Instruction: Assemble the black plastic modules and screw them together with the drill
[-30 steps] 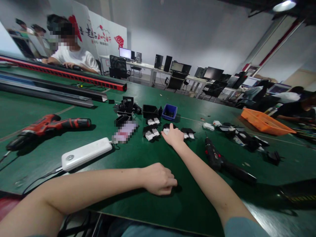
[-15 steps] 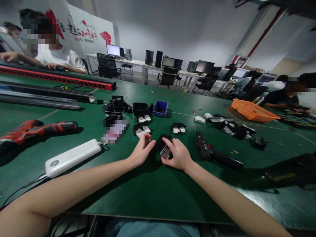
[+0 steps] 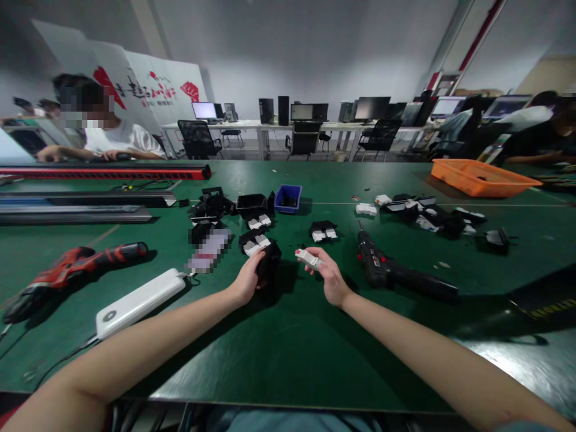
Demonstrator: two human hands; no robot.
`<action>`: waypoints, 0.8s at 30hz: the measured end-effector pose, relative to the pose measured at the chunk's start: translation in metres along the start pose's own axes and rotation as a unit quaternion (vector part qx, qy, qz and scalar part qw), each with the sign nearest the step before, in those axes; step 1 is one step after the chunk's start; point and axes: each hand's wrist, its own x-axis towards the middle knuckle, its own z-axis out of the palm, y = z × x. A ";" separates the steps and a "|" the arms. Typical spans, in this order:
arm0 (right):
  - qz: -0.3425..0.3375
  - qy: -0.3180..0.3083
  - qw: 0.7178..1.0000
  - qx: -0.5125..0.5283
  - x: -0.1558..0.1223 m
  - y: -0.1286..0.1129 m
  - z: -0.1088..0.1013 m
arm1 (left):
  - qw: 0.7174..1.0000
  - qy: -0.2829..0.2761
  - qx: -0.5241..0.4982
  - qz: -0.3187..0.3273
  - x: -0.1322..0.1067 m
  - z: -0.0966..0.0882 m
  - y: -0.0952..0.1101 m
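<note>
My left hand (image 3: 246, 279) is closed around a black plastic housing (image 3: 270, 262), which it holds just above the table. In my right hand (image 3: 332, 277) is a small white block-shaped part (image 3: 308, 258) with a red mark at its tip, gripped between thumb and fingers. The two held pieces are apart from each other. Just beyond my left hand lies a black piece with white blocks in it (image 3: 254, 243). A similar black-and-white piece (image 3: 324, 231) sits beyond my right hand. To the right of that hand lies a black cordless screwdriver (image 3: 382, 269).
On the left lie a red-and-black power tool (image 3: 81, 270), a white power bank (image 3: 139, 303) with a cable, and a phone (image 3: 210, 251). A blue bin (image 3: 288, 198) stands farther back, an orange basket (image 3: 483, 178) at right. Black and white parts (image 3: 427, 215) are piled nearby. A co-worker (image 3: 112, 132) sits across.
The black housing has passed from my right hand into my left, which has closed on it. My right hand now holds the white part. The head view has levelled.
</note>
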 end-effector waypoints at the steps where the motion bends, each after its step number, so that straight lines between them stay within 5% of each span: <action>1: 0.025 0.010 0.998 0.052 0.002 0.003 -0.001 | 1.000 -0.007 -0.010 -0.004 0.001 -0.001 0.000; 6: 0.081 0.032 0.986 0.141 0.009 0.009 -0.004 | 0.999 -0.012 -0.036 -0.025 0.000 -0.001 0.001; 13: -0.014 -0.055 0.994 -0.096 0.002 -0.007 0.003 | 1.000 -0.001 -0.017 -0.020 0.000 0.001 0.002; 18: -0.112 -0.105 0.950 -0.270 -0.004 -0.016 0.008 | 0.993 -0.084 0.083 0.026 -0.007 0.002 0.000; 24: -0.123 -0.088 0.949 -0.278 -0.003 -0.012 0.006 | 0.948 -0.253 0.142 0.134 -0.020 0.002 0.003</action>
